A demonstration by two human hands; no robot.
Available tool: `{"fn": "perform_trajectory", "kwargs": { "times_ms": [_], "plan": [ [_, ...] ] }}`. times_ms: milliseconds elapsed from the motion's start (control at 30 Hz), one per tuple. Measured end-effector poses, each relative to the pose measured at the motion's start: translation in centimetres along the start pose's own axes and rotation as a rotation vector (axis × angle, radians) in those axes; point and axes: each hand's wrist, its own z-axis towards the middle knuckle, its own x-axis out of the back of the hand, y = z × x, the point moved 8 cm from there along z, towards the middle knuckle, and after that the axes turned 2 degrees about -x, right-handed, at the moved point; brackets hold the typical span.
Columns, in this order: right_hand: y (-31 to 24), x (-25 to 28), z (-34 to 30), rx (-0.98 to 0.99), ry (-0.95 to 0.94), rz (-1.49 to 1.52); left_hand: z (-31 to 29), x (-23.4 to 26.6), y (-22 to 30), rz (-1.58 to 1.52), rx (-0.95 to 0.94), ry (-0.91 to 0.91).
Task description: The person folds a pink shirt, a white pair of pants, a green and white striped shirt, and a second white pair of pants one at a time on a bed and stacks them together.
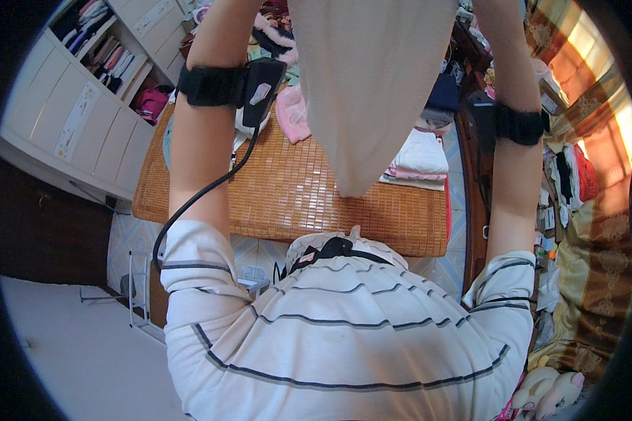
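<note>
Both my forearms reach up past the top edge of the head view, so neither hand shows. Between them hangs a beige piece of cloth (376, 84), its top cut off by the frame. It narrows downward to a rounded tip just over the brown woven mat (274, 189). What holds the cloth up is out of sight. A pink folded garment (293, 116) lies on the mat left of the cloth. To the right of it sits a stack of folded clothes (420, 156), white on top with pink below.
A heap of mixed clothes (277, 31) covers the far side. White cabinets (70, 105) with open shelves of clothing stand at the left. At the right are gold curtains (597, 281), hanging garments (576, 172) and a plush toy (548, 393). A black cable (203, 189) runs along my left arm.
</note>
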Motion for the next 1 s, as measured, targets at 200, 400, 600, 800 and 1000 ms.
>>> {"fn": "perform_trajectory", "kwargs": {
  "times_ms": [200, 400, 600, 800, 1000],
  "plan": [
    [-0.2, -2.6, -1.9, -0.050, -0.130, 0.165, -2.5, 2.2, -1.1, -0.126, 0.070, -0.206],
    [2.1, -2.8, -1.6, -0.223, -0.569, 0.210, -3.6, 2.0, -4.0, -0.441, 0.373, -0.523],
    [12.1, -3.8, -1.6, -0.446, -0.642, -0.058, -3.8, 1.5, -12.2, -0.046, 0.316, -0.542],
    [22.4, -4.9, -0.4, -0.366, -0.436, -0.203, -2.4, 3.8, -24.2, 0.406, 0.270, -0.356],
    [22.3, -1.4, 3.7, -0.235, -0.081, -0.080, 2.0, 1.2, -21.3, 0.378, 0.156, -0.147]
  ]
}}
